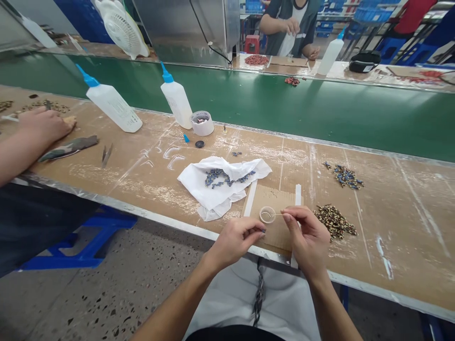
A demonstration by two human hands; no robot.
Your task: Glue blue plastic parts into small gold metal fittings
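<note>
My left hand (239, 240) pinches a small blue piece (263, 230) over the near edge of a taped cardboard sheet (279, 232). In my right hand (310, 237) is a thin pale stick (277, 215), its tip over a small round clear cup (267, 208) that stands on the cardboard. White cloth (194, 182) lies beyond my left hand, with a heap of blue pieces (216, 177) on it. To the right of my right hand sits a pile of brass-coloured pieces (334, 222). Farther back lies a smaller pile of blue and brass pieces (348, 177).
Two white bottles with blue nozzles (115, 106) (177, 99) and a tape roll (202, 124) stand toward the back. A black cap (199, 144) lies near the roll. Tweezers (106, 155) lie left, near another person's arm (24, 147). A green belt (227, 104) runs behind; a person (289, 28) sits opposite.
</note>
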